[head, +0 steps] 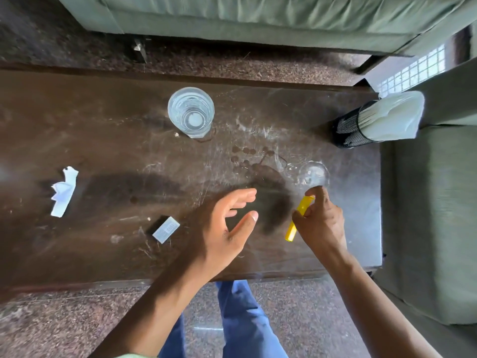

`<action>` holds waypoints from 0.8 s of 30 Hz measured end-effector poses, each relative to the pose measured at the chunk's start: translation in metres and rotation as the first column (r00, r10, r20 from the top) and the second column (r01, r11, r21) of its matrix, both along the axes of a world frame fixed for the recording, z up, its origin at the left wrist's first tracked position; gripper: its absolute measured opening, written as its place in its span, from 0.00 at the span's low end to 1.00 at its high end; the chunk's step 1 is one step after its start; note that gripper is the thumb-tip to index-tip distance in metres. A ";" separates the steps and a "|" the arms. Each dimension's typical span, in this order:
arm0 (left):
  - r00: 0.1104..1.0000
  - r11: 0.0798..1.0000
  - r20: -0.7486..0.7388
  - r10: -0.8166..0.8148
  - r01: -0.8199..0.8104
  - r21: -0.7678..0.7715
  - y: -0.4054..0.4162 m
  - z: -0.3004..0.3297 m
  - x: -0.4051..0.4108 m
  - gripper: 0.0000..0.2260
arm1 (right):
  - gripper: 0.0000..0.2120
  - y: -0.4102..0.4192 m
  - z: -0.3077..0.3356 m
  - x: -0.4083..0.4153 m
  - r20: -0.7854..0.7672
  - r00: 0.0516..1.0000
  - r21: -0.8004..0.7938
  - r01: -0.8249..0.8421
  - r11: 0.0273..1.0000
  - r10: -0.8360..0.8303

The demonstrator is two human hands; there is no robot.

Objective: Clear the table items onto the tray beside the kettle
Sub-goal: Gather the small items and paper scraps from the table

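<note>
My right hand (321,222) is closed around a yellow marker (296,218) just above the dark wooden table (103,125), near its right end. Over the table's middle front hovers my left hand (229,223), fingers spread and empty. A small clear glass (313,174) stands just beyond my right fingertips. Farther back, near the centre, is a taller clear glass (191,112). A crumpled white paper (63,192) lies at the left, and a small grey-and-black box (165,228) lies left of my left hand. No tray or kettle is in view.
A black mesh holder with white napkins (374,124) stands at the table's back right corner. Green sofas border the far side (258,19) and the right side (433,202). Wet spots and smears mark the table near the small glass. My blue-trousered legs are below the front edge.
</note>
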State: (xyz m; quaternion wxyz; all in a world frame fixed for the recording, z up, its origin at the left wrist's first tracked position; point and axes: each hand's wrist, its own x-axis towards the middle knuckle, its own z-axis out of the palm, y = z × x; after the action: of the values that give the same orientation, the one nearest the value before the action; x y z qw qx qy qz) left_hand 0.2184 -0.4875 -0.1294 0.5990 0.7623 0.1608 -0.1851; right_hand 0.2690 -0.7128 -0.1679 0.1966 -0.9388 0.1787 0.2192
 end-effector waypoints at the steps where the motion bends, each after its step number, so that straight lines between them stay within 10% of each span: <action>1: 1.000 1.000 -0.015 0.017 -0.018 -0.025 0.001 0.002 0.001 0.19 | 0.18 0.005 0.006 0.002 0.017 1.000 0.036 -0.001 0.999 0.000; 24: 0.805 0.708 -0.296 0.514 -0.593 -0.384 0.109 0.017 -0.012 0.13 | 0.20 0.226 0.082 -0.012 0.114 0.979 0.711 -0.200 0.674 0.170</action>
State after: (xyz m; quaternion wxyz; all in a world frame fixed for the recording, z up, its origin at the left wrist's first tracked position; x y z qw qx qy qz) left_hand 0.2061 -0.3785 -0.1126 0.7734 0.4961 0.3837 -0.0922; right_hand 0.2571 -0.4872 -0.0861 0.5278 -0.8043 -0.0210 0.2723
